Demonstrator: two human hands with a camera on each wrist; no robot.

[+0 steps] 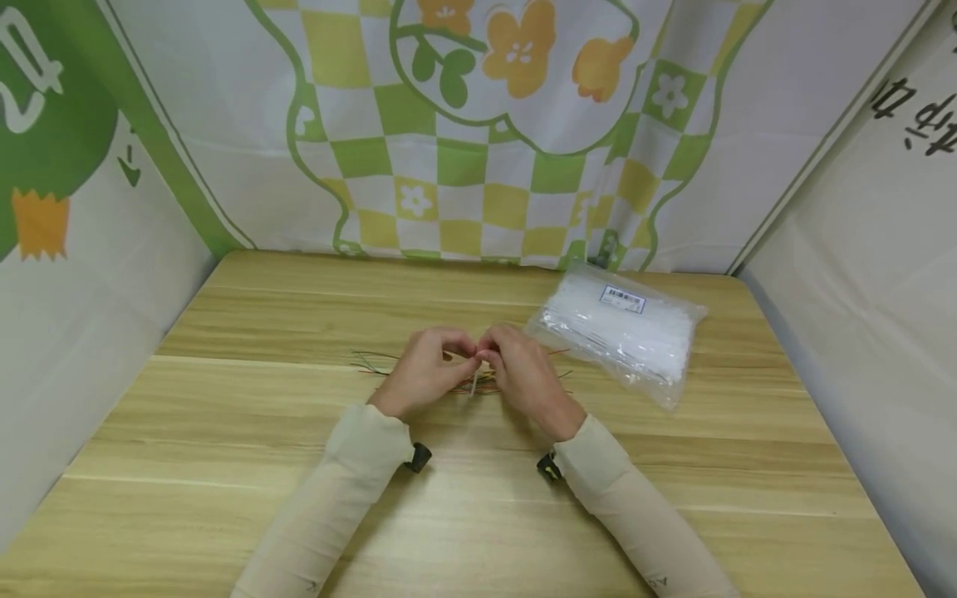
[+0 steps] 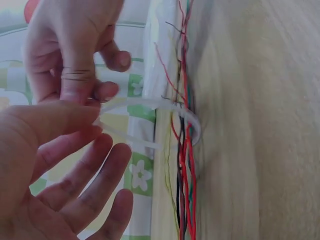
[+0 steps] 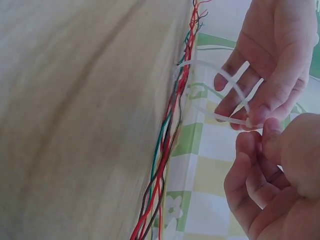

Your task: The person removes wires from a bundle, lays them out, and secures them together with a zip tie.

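A white plastic cable tie [image 2: 194, 127] forms a loop around a bundle of thin red, black, green and yellow wires [image 3: 162, 162]. The loop is still wide, with slack between it and the wires. Above the bundle my left hand [image 1: 426, 365] pinches the tie where its ends meet, between thumb and index finger, the other fingers spread loosely. Facing it, my right hand [image 1: 527, 378] pinches the tie at the same spot with thumb and fingertips. Both hands' fingertips meet there and partly cover the tie's head.
Behind and right of my right hand lies a clear plastic bag [image 1: 620, 324] of white cable ties with a barcode label. Everything rests on a wooden table [image 1: 478, 515]. Printed cloth [image 1: 478, 166] hangs along its back edge, and light panels stand at both sides.
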